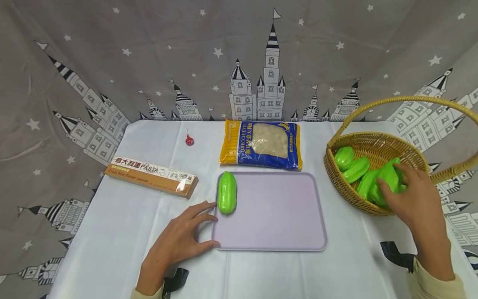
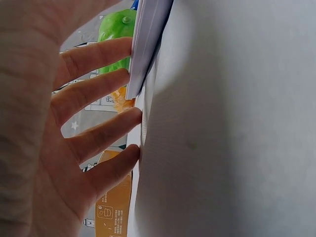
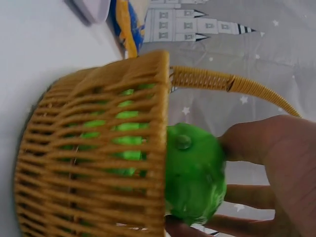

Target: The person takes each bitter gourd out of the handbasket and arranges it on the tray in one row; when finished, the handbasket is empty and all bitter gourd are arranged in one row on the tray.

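A glossy green oblong fruit (image 1: 227, 193) with lengthwise ridges lies along the left side of the pale purple tray (image 1: 276, 211). My left hand (image 1: 183, 234) is spread at the tray's left edge; in the left wrist view its fingers (image 2: 106, 53) are nearly straight, some touching the rim. At the right, my right hand (image 1: 414, 195) reaches into the wicker basket (image 1: 336, 182) and grips a similar green fruit (image 3: 195, 173) between thumb and fingers. That fruit shows above the basket rim in the right wrist view. Several more green fruits (image 1: 355, 169) lie inside the basket.
Behind the tray lies a blue and yellow orecchiette bag (image 1: 267, 144). An orange and white pasta box (image 1: 151, 176) rests at the left, with a small red wrapped lollipop (image 1: 189, 140) beyond it. The basket's tall handle (image 1: 407, 99) arches above it. A grey castle-print cloth (image 1: 149, 50) hangs behind.
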A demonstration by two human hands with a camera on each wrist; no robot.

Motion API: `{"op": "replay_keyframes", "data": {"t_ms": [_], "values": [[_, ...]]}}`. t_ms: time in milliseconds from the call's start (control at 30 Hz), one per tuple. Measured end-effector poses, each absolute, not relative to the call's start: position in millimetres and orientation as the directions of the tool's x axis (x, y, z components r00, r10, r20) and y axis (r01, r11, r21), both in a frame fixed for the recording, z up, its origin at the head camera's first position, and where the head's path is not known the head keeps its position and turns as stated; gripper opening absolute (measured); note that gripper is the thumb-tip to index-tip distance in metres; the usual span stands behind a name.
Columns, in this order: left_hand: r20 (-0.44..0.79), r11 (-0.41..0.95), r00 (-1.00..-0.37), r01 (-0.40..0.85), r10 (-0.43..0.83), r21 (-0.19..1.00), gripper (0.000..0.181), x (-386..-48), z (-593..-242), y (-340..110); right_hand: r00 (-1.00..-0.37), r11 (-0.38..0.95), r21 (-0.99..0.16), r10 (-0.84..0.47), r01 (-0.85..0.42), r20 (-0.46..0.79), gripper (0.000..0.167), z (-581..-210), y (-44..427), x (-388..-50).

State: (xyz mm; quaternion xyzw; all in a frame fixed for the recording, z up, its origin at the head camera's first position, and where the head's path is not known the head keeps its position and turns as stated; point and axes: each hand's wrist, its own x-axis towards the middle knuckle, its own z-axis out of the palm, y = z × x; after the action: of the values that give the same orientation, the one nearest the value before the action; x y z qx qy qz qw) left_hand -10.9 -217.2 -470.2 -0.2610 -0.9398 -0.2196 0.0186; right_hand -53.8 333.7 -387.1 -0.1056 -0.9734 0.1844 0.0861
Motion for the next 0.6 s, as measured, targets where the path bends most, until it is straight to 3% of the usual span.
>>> {"op": "replay_keyframes", "data": {"t_ms": [333,600], "values": [[0.153,0.769,-0.865,0.497,0.479,0.403,0.062,-11,-469,-217,-0.939,0.876,-0.483,0.176,0.013,0.295,0.062,-370,306,-50],[0.164,0.763,-0.86,0.506,0.484,0.402,0.061,-11,-471,-217,-0.913,0.852,-0.501,0.071,-0.154,0.402,0.059,-384,273,-50]]}}
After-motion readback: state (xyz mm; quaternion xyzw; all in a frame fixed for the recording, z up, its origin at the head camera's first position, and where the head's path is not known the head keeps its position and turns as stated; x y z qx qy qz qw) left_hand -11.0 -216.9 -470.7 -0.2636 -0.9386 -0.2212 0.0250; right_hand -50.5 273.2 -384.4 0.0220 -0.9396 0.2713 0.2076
